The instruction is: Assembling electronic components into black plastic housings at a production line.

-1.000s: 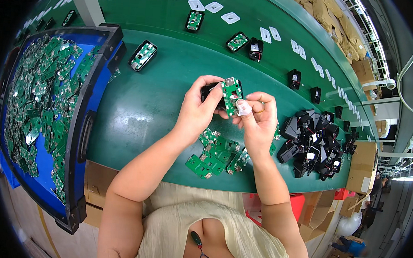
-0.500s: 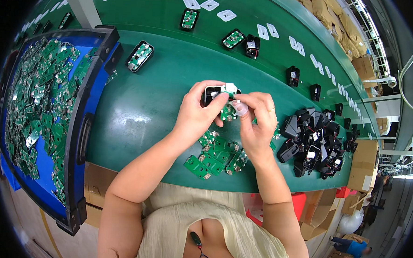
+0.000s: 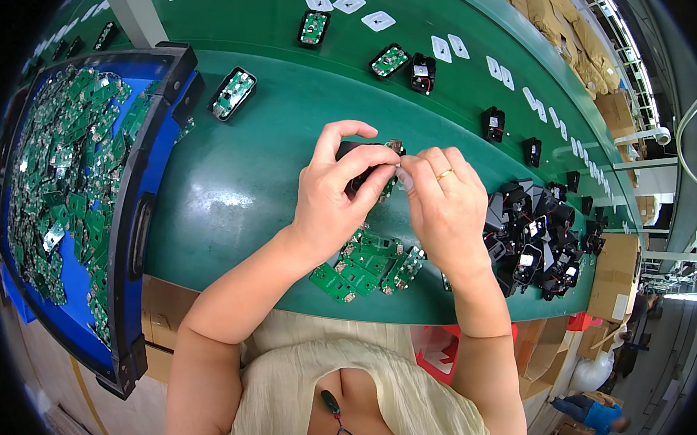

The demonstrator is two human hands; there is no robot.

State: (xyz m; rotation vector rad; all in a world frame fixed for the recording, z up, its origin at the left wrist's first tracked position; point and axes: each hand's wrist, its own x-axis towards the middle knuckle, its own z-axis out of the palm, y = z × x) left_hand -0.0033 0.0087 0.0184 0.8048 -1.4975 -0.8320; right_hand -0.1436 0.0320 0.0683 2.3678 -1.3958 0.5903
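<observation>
My left hand (image 3: 330,189) and my right hand (image 3: 448,203) meet over the middle of the green bench. Thumb and forefinger of each are pinched together at one spot, on something too small to make out. Just beneath them is a black plastic housing (image 3: 352,148), mostly covered by my left fingers. Part of a green circuit board (image 3: 395,147) shows beside the fingertips. A translucent cover sits on my right thumb tip, and a ring is on one right finger. Nearer to me lies a loose pile of green circuit boards (image 3: 366,262).
At left, a blue-lined black bin (image 3: 138,238) holds many circuit boards. Black housings (image 3: 532,243) are heaped at right. One housing with a board (image 3: 233,93) lies far left. Along the green conveyor (image 3: 280,25) are white plates (image 3: 378,20) and more housings. Cardboard boxes (image 3: 613,279) stand right.
My left hand has gone from gripping the housing's side to a fingertip pinch above it. My right hand has turned, knuckles up, to meet it. Items on the conveyor have shifted slightly left.
</observation>
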